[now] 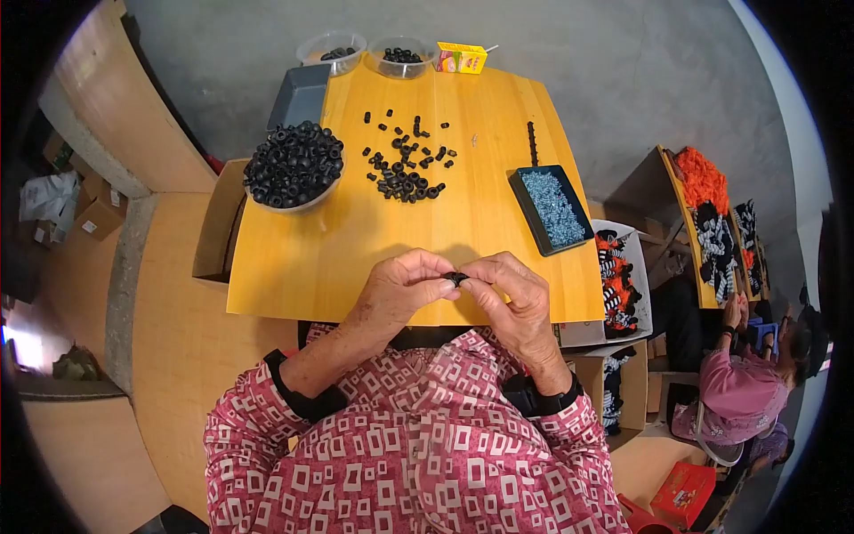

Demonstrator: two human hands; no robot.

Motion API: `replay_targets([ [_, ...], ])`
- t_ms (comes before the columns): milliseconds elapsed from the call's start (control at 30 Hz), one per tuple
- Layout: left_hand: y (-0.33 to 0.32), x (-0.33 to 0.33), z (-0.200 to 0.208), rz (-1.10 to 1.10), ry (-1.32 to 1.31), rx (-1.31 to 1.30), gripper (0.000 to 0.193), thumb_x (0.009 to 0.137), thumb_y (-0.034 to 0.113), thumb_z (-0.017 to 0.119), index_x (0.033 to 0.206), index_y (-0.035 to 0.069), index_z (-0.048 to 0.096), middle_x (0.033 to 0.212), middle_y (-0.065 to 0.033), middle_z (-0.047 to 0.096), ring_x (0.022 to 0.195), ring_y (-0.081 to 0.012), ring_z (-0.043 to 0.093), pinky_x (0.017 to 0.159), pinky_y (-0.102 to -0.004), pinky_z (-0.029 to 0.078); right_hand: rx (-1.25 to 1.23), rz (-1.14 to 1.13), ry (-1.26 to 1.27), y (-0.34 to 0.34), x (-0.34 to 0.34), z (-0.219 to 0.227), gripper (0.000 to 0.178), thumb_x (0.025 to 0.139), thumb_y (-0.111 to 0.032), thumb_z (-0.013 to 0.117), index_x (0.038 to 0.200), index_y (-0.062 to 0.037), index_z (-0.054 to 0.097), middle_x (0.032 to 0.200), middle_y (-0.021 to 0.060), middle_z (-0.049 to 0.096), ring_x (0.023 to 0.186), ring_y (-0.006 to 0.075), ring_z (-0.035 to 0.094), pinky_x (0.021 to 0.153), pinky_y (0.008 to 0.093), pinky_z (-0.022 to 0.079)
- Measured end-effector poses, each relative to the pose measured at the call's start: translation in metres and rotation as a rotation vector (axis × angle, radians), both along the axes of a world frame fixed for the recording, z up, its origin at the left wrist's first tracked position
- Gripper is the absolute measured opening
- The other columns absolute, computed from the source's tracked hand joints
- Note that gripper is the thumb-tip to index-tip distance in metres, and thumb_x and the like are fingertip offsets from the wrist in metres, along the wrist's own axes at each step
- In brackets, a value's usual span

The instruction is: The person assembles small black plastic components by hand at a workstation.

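Close to the table's near edge, my left hand (409, 283) and my right hand (509, 294) meet fingertip to fingertip. Between their thumbs and forefingers they pinch a small black ring-like part (455, 278), mostly covered by the fingers. Farther out lies a loose scatter of small black cylindrical parts (406, 183), some with a hole through them. A bowl heaped with black ring-shaped parts (294, 165) stands to the left. On the right, a dark tray (525, 216) holds many small blue-grey pieces (553, 206).
Two clear tubs (400, 71) with black parts and a yellow carton (461, 59) stand at the table's far edge, near a grey tray (299, 96). A black ridged stick (532, 144) lies beyond the dark tray. Right of the table, a white box (636, 285) holds striped pieces; another person (743, 383) sits beyond.
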State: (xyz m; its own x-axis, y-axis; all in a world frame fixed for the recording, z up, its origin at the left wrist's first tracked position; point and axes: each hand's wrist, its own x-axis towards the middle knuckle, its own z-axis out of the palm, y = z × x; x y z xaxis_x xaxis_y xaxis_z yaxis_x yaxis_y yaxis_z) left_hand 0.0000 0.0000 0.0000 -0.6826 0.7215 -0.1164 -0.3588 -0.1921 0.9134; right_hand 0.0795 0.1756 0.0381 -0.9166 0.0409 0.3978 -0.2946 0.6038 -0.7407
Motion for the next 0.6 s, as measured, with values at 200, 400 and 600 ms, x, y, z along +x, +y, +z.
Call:
replay_targets([
  [200, 0.001, -0.002, 0.000, 0.029, 0.019, -0.040, 0.020, 0.092, 0.008, 0.062, 0.108, -0.004, 0.060, 0.098, -0.0077, 0.067, 0.091, -0.0134, 0.066, 0.085, -0.0260, 0.052, 0.117, -0.011, 0.095, -0.004, -0.002, 0.001, 0.018, 0.079, 0.003, 0.071, 0.097, 0.0013, 0.068, 0.085, 0.0119, 0.066, 0.077, 0.0269, 0.064, 0.067, 0.0344, 0.053],
  [400, 0.002, -0.003, -0.003, 0.008, 0.062, -0.035, 0.020, 0.091, 0.007, 0.063, 0.107, -0.004, 0.061, 0.098, -0.0073, 0.067, 0.090, -0.0133, 0.066, 0.083, -0.0259, 0.052, 0.172, -0.018, 0.141, -0.006, -0.004, 0.000, 0.017, 0.079, 0.003, 0.070, 0.096, 0.0011, 0.068, 0.085, 0.0121, 0.067, 0.078, 0.0278, 0.065, 0.068, 0.0353, 0.053],
  [600, 0.003, -0.001, -0.005, -0.003, 0.039, -0.034, 0.018, 0.092, 0.006, 0.063, 0.108, -0.002, 0.062, 0.100, -0.0071, 0.068, 0.092, -0.0139, 0.066, 0.085, -0.0265, 0.052, 0.105, 0.024, 0.074, 0.000, -0.004, -0.003, 0.018, 0.080, 0.004, 0.068, 0.098, 0.0014, 0.069, 0.085, 0.0129, 0.067, 0.078, 0.0276, 0.065, 0.069, 0.0346, 0.053],
])
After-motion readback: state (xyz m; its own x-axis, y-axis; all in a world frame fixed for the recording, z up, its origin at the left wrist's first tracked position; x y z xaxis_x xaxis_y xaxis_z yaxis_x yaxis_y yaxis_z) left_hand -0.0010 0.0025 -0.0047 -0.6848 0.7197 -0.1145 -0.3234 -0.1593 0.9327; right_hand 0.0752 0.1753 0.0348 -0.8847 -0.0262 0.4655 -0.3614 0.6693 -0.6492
